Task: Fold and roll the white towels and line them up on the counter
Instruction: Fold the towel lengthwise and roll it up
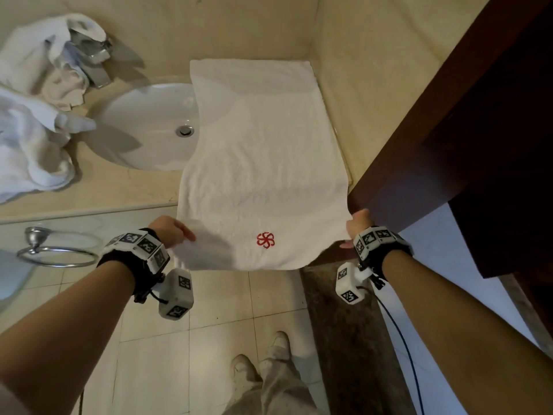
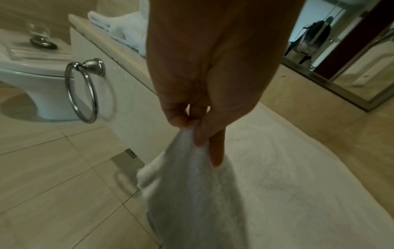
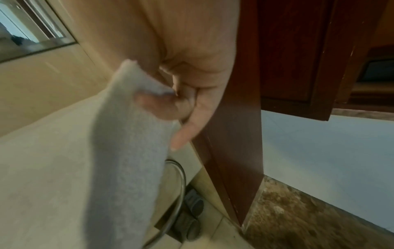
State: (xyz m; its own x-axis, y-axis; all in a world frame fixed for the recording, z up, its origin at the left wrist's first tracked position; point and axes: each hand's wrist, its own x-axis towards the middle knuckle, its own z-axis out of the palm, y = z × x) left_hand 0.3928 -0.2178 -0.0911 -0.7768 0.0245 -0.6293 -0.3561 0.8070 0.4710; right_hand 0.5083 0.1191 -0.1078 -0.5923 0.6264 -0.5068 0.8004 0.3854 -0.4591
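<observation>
A white towel (image 1: 263,163) with a red pinwheel logo (image 1: 265,239) lies spread lengthwise on the beige counter (image 1: 98,190), its near end hanging past the counter's front edge. My left hand (image 1: 172,233) pinches the towel's near left corner (image 2: 187,131) between thumb and fingers. At the near right corner (image 3: 136,79) my right hand (image 1: 356,226) pinches the towel (image 3: 119,151) too, close beside the dark wooden door frame (image 1: 449,151). The towel's left side overlaps the sink's rim.
A white sink (image 1: 149,127) with a chrome drain sits left of the towel. Crumpled white towels (image 1: 33,145) lie at the counter's far left and over the faucet (image 1: 95,61). A chrome towel ring (image 1: 57,253) hangs on the cabinet front. Toilet (image 2: 36,87) at left.
</observation>
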